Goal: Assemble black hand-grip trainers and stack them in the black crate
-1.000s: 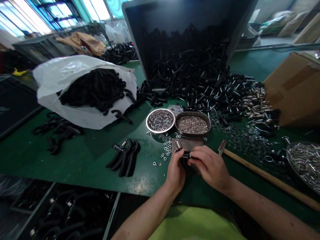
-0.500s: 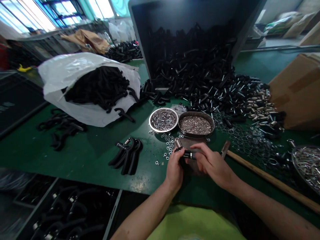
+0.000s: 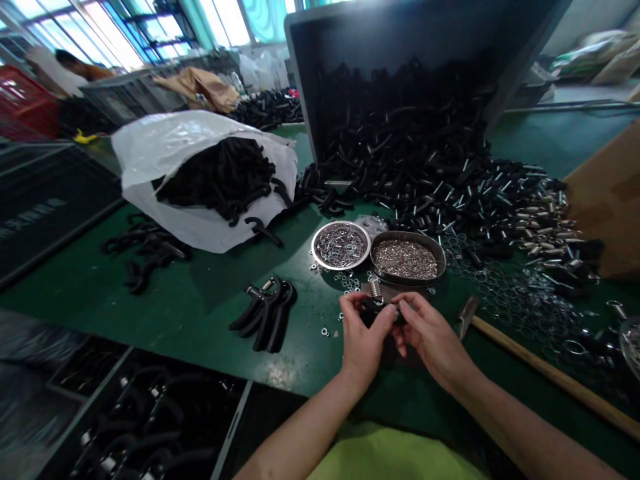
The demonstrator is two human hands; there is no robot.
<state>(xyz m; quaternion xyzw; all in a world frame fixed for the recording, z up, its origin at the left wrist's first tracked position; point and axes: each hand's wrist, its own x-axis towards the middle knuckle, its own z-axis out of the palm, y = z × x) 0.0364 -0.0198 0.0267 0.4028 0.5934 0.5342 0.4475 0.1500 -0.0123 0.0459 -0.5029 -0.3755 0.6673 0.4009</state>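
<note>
My left hand (image 3: 361, 340) is closed around a small black part (image 3: 370, 309), mostly hidden by the fingers. A metal coil spring (image 3: 375, 288) stands up from it on the far side. My right hand (image 3: 433, 333) is pinched at the right end of the same part, fingertips close to the left thumb; anything smaller between them is hidden. A dull metal plate (image 3: 400, 291) lies under the hands. Left of them, several black hand grips (image 3: 267, 313) with a spring lie side by side on the green table (image 3: 210, 340).
Behind the hands stand a round bowl (image 3: 341, 245) of small hardware and an oval tin (image 3: 407, 259) of small metal pieces. A hammer (image 3: 540, 363) lies at right, near loose rings (image 3: 505, 300). A tipped grey bin (image 3: 305, 93) spills black parts; a white sack (image 3: 145, 150) holds more.
The view has shifted left, so things appear farther right. My left hand has turned, bringing its thumb over the black part, and my right fingertips have come close to it.
</note>
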